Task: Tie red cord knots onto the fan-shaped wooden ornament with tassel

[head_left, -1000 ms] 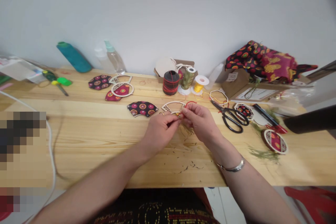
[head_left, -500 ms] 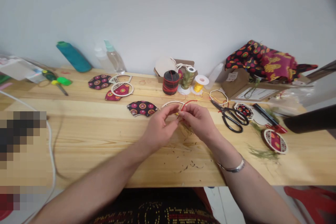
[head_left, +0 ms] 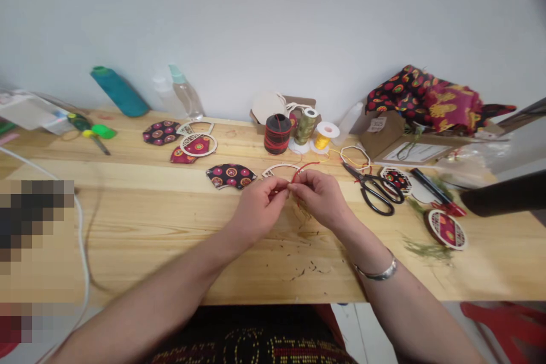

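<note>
Over the middle of the wooden table, my left hand (head_left: 261, 205) and my right hand (head_left: 319, 196) meet with their fingertips pinched together. A red cord (head_left: 305, 169) comes out of the right hand's fingers and curves up to the right. What the left fingertips pinch is too small and too covered to make out. Just behind the hands lies a pale fan-shaped wooden frame (head_left: 279, 168), partly hidden. Left of it is a dark fan-shaped piece (head_left: 231, 176) covered in patterned fabric. Thin loose threads (head_left: 302, 215) hang or lie below the right hand.
Black-handled scissors (head_left: 377, 193) lie to the right, near a round fabric ornament (head_left: 447, 230). Spools of red-black (head_left: 277, 135), green (head_left: 305, 128) and yellow thread (head_left: 323, 139) stand at the back. A cardboard box (head_left: 409, 145) carries patterned cloth (head_left: 435, 99). A white cable (head_left: 83, 239) runs along the left.
My fingertips have closed together, and the small yellow bit seen between them before is now covered. More of the red cord shows above my right hand. Both hands stay in nearly the same place.
</note>
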The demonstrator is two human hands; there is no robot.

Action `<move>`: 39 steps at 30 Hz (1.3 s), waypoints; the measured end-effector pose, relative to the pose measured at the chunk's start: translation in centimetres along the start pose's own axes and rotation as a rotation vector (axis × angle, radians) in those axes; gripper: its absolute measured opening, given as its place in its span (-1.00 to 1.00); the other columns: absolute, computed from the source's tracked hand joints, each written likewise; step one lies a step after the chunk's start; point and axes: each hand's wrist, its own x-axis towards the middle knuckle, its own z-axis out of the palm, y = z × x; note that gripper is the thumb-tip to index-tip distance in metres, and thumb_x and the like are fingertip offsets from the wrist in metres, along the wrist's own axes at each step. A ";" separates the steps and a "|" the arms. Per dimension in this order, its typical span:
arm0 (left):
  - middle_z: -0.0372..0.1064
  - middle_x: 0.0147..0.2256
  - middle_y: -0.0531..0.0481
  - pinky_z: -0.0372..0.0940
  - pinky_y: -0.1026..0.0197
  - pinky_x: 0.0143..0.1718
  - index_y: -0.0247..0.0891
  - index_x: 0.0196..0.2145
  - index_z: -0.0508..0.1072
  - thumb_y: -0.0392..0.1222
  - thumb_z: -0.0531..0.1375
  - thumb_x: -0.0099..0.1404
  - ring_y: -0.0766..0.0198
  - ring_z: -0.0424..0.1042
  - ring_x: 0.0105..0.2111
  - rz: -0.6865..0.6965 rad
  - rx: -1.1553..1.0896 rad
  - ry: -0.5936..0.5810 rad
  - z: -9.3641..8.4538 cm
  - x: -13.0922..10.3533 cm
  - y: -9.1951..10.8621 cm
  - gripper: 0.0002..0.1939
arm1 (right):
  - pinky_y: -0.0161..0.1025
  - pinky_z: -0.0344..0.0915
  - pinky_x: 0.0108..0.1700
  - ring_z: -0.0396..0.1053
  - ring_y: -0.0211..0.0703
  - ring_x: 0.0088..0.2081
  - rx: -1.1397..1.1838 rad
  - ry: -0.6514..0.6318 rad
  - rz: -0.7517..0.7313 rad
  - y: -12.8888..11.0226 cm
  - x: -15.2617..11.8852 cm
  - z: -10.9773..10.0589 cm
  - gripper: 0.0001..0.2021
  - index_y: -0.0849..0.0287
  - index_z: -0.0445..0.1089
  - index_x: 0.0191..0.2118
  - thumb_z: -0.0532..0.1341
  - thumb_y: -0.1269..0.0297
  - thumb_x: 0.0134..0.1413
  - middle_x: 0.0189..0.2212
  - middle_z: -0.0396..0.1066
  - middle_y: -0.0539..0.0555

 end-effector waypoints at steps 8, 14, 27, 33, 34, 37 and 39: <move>0.47 -0.46 0.06 0.27 0.28 -0.34 -0.26 -0.39 0.51 -0.28 0.18 0.16 0.33 0.39 -0.43 -0.105 -0.093 -0.038 -0.6 0.3 1.6 -0.90 | -0.37 0.00 -0.58 0.05 -0.39 -0.63 0.137 -0.060 0.109 -0.9 0.0 -0.6 -0.82 0.19 0.27 -0.54 0.26 0.25 -0.11 -0.67 0.20 -0.11; 0.37 -0.57 0.10 0.04 0.36 -0.63 -0.29 -0.48 0.52 -0.21 0.27 0.09 0.49 0.14 -0.66 -0.295 -0.404 -0.110 -0.9 0.5 2.3 -0.91 | -0.40 -0.06 -0.64 0.07 -0.43 -0.68 0.381 -0.163 0.232 -1.0 0.1 -1.1 -0.75 0.20 0.29 -0.51 0.33 0.17 -0.18 -0.69 0.24 -0.12; 0.36 -0.60 0.07 -0.10 0.39 -0.68 -0.30 -0.52 0.55 -0.18 0.36 -0.03 0.54 0.09 -0.69 -0.462 -0.726 -0.150 -0.7 0.6 1.8 -0.86 | -0.42 0.01 -0.63 0.12 -0.44 -0.68 0.515 -0.192 0.255 -1.0 -0.1 -1.1 -0.72 0.21 0.30 -0.51 0.38 0.17 -0.21 -0.70 0.28 -0.11; 0.37 -0.58 0.07 -0.07 0.38 -0.68 -0.28 -0.50 0.55 -0.22 0.34 -0.04 0.51 0.11 -0.66 -0.460 -0.660 -0.100 -0.7 0.6 2.1 -0.90 | -0.42 -0.05 -0.66 0.07 -0.45 -0.70 0.447 -0.178 0.221 -1.0 -0.1 -1.2 -0.74 0.20 0.31 -0.50 0.36 0.16 -0.18 -0.69 0.26 -0.11; 0.37 -0.57 0.08 -0.07 0.37 -0.68 -0.28 -0.50 0.54 -0.23 0.34 -0.04 0.51 0.10 -0.66 -0.464 -0.647 -0.092 -0.7 0.6 2.2 -0.90 | -0.42 -0.05 -0.66 0.08 -0.45 -0.69 0.441 -0.176 0.216 -1.0 -0.1 -1.3 -0.74 0.20 0.30 -0.50 0.36 0.17 -0.18 -0.69 0.26 -0.11; 0.38 -0.56 0.08 -0.06 0.37 -0.67 -0.28 -0.49 0.54 -0.23 0.34 -0.05 0.51 0.09 -0.66 -0.481 -0.621 -0.072 -0.7 0.6 2.4 -0.89 | -0.42 -0.04 -0.66 0.09 -0.45 -0.70 0.415 -0.170 0.204 -1.0 0.0 -1.3 -0.76 0.20 0.30 -0.51 0.34 0.19 -0.17 -0.69 0.26 -0.11; 0.38 -0.55 0.08 -0.06 0.38 -0.67 -0.28 -0.48 0.55 -0.23 0.34 -0.05 0.50 0.10 -0.65 -0.490 -0.612 -0.066 -0.7 0.7 2.4 -0.88 | -0.42 -0.06 -0.67 0.09 -0.44 -0.71 0.401 -0.162 0.209 -1.0 0.0 -1.3 -0.77 0.19 0.29 -0.52 0.34 0.20 -0.17 -0.70 0.25 -0.12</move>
